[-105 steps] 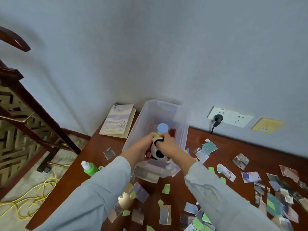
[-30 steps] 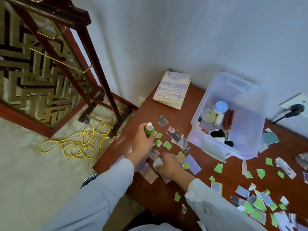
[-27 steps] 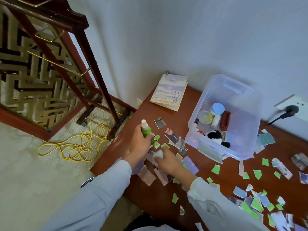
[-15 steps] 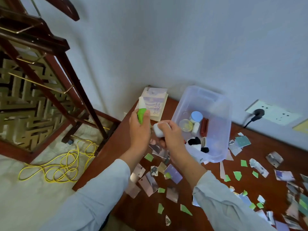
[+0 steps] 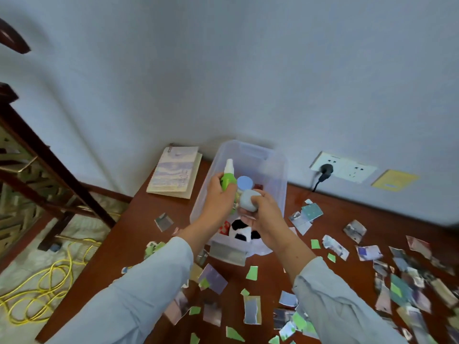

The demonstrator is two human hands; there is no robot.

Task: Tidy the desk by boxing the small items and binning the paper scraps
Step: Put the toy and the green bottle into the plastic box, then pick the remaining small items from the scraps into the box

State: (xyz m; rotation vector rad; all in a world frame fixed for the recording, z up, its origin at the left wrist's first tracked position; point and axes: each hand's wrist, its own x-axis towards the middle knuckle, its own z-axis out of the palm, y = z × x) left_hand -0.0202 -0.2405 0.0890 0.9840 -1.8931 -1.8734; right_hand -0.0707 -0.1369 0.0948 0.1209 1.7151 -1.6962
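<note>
While my left hand [image 5: 218, 194] grips the bottle [image 5: 228, 178] and my right hand [image 5: 267, 219] the white tub [image 5: 248, 199], I risk dropping them past the box [image 5: 279, 167].

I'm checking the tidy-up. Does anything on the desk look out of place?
Yes: torn paper scraps lie strewn across the desk, in front and right of the clear box. The left hand holds a green bottle over it, not yet boxed.

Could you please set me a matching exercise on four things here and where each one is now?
1 green spray bottle
2 pale rounded object
3 notebook
4 black plug

A in the wall socket
B held in the right hand
C on the desk, left of the clear box
D held in the left hand

Pairs: 1-D, 2-B, 3-C, 4-A
</note>
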